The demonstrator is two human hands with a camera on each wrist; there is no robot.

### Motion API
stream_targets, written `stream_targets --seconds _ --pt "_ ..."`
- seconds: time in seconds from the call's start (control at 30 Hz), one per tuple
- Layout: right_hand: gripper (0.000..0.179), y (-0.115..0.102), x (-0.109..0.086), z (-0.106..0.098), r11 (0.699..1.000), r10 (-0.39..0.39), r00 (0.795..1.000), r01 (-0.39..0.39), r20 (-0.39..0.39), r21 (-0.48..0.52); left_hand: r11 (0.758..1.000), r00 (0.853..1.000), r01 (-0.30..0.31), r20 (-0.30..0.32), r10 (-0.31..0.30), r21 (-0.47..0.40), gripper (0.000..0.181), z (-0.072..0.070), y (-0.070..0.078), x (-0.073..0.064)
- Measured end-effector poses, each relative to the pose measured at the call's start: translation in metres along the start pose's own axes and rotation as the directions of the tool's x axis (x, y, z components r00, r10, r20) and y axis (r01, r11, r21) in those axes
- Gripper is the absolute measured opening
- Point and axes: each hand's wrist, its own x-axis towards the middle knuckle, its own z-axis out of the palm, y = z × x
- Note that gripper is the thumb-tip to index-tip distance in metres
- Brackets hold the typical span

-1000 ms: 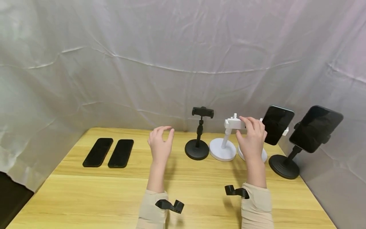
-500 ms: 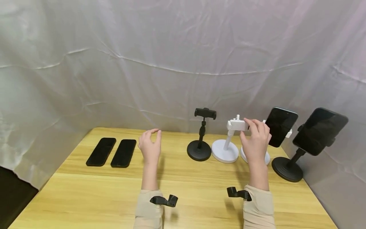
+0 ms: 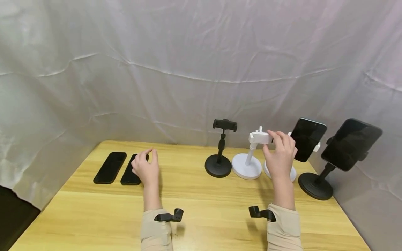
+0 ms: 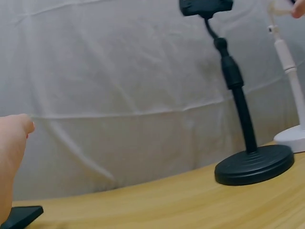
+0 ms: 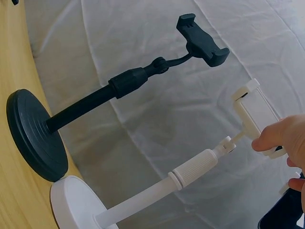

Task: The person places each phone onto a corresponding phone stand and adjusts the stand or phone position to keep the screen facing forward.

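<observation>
In the head view my left hand (image 3: 147, 169) hovers by the nearer of two black phones (image 3: 129, 175) on the table, partly covering it. Its thumb and fingers are spread with nothing between them. The left wrist view shows a corner of that phone (image 4: 23, 215) below the hand. My right hand (image 3: 279, 155) pinches the right end of the clamp on a white phone stand (image 3: 247, 166). From the right wrist, the thumb lies on the front of the clamp (image 5: 257, 107), which holds no phone. Another black phone (image 3: 110, 168) lies farther left.
A black phone stand (image 3: 218, 165) with a bare clamp is left of the white one. At the right, a second white stand (image 3: 293, 174) and a black stand (image 3: 315, 186) each carry a phone. A grey curtain (image 3: 188, 69) hangs behind the wooden table (image 3: 207, 216).
My left hand has moved left, from beside the black stand to the nearer phone. The right hand stays at the white stand's clamp. The head view has shifted slightly.
</observation>
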Motion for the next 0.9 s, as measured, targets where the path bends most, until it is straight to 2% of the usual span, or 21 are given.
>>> stream_targets --seconds 0.17,0.37,0.6,0.9 --pt "0.040 -0.001 0.003 0.000 1.000 -0.019 1.000 0.019 -0.019 0.003 1.000 0.999 0.020 -0.031 -0.019 0.022 0.027 -0.004 -0.012 0.006" --pt "0.040 -0.002 0.002 0.000 1.000 0.011 1.000 -0.011 0.000 0.011 0.996 0.997 0.058 -0.060 -0.054 0.066 0.031 -0.012 -0.026 0.013" --pt "0.040 -0.003 0.000 0.000 1.000 0.009 1.000 -0.009 -0.005 0.015 0.985 0.994 0.113 -0.005 -0.114 0.129 0.040 -0.017 -0.041 0.020" --pt "0.041 -0.003 0.000 -0.001 0.999 0.037 0.999 -0.037 0.016 0.010 0.965 0.983 0.162 0.055 -0.177 0.205 0.045 -0.011 -0.051 0.025"
